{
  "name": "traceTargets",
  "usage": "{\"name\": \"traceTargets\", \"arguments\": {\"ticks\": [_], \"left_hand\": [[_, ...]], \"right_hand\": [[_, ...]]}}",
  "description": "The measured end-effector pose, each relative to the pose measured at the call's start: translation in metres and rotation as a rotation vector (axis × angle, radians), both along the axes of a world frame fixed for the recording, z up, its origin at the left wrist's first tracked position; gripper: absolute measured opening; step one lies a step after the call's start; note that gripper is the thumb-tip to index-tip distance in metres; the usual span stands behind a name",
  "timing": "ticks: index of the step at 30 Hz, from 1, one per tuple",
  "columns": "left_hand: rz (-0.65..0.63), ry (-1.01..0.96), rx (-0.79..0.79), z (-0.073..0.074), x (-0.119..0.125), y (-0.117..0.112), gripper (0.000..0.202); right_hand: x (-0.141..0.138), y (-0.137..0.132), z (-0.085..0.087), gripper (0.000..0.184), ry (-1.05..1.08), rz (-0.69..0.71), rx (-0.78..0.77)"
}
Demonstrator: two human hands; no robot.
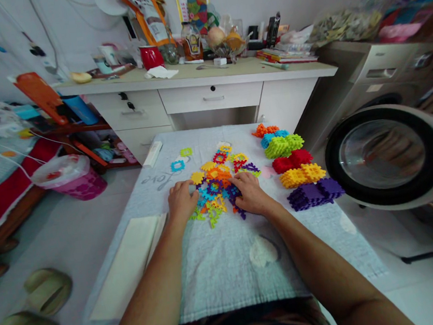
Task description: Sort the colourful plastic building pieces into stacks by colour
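A loose heap of colourful plastic interlocking tiles (212, 186) lies mid-table, in purple, blue, orange, yellow, red and green. My left hand (182, 200) rests against the heap's left edge, fingers apart, thumb towards the tiles. On the opposite side my right hand (250, 192) reaches in with its fingers stretched over the edge, touching purple tiles. Neither hand appears to grip a tile. Along the right side, tiles sit stacked by colour: orange (265, 130), blue (274, 138), green (284, 146), red (292, 160), yellow (302, 175) and purple (315, 194).
A pale blue cloth (220, 266) covers the table. A blue tile (177, 166) and a green tile (186, 152) lie apart at the back left. A long white box (129, 266) is at the left edge. Behind stands a cluttered white desk (213, 97); a washer door (388, 156) hangs open at right.
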State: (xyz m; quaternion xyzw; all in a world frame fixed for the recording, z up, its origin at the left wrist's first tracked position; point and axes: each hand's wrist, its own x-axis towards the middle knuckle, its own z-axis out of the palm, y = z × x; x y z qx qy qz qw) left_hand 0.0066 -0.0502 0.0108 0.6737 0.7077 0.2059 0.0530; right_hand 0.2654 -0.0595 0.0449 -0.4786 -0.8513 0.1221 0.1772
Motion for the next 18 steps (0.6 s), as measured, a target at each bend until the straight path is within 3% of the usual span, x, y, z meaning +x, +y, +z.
{"name": "traceTargets", "arguments": {"ticks": [5, 9, 14, 18], "left_hand": [[-0.003, -0.008, 0.024, -0.005, -0.002, 0.000, 0.038], [-0.013, -0.011, 0.021, -0.005, -0.004, 0.001, 0.039], [-0.036, -0.003, 0.017, -0.005, -0.007, 0.002, 0.039], [-0.038, 0.005, 0.016, -0.006, -0.008, 0.003, 0.039]], "right_hand": [[0.003, -0.003, 0.016, 0.058, 0.039, -0.063, 0.031], [0.025, -0.017, 0.051, 0.057, 0.077, -0.047, 0.067], [0.088, -0.040, 0.095, 0.052, 0.043, -0.003, 0.110], [0.153, -0.049, 0.102, 0.048, -0.097, -0.110, 0.116]]}}
